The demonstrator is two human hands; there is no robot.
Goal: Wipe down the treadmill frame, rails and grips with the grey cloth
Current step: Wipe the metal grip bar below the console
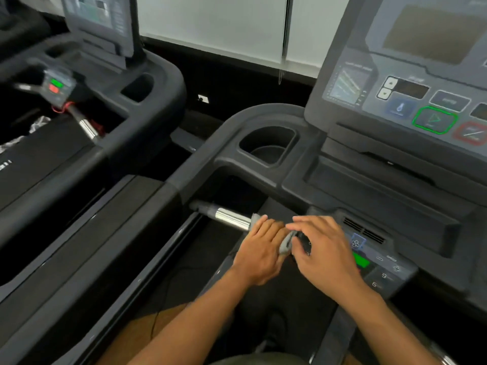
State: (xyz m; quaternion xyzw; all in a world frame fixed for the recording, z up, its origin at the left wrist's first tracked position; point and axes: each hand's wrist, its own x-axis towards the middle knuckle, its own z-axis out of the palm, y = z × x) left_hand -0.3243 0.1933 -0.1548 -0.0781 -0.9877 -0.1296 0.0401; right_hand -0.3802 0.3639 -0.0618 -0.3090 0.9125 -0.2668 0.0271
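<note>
Left hand point(259, 250) grips crumpled grey cloth point(286, 245) around shiny chrome grip bar point(230, 218); right hand point(325, 252) hovers open; black frame rails point(147, 233) likely remain.

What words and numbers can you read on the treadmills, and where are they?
"9": key on the small keypad beside the right hand.
"6": key just below it.
Big console: arrows, a green play sign and a red stop sign; its words are too blurred to read.
Far treadmill screen: unreadable.

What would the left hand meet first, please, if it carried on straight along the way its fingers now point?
Probably the grey cloth bunched on the grip, which the left hand already covers; just beyond lie the right hand's fingertips, though depth is unclear.
</note>
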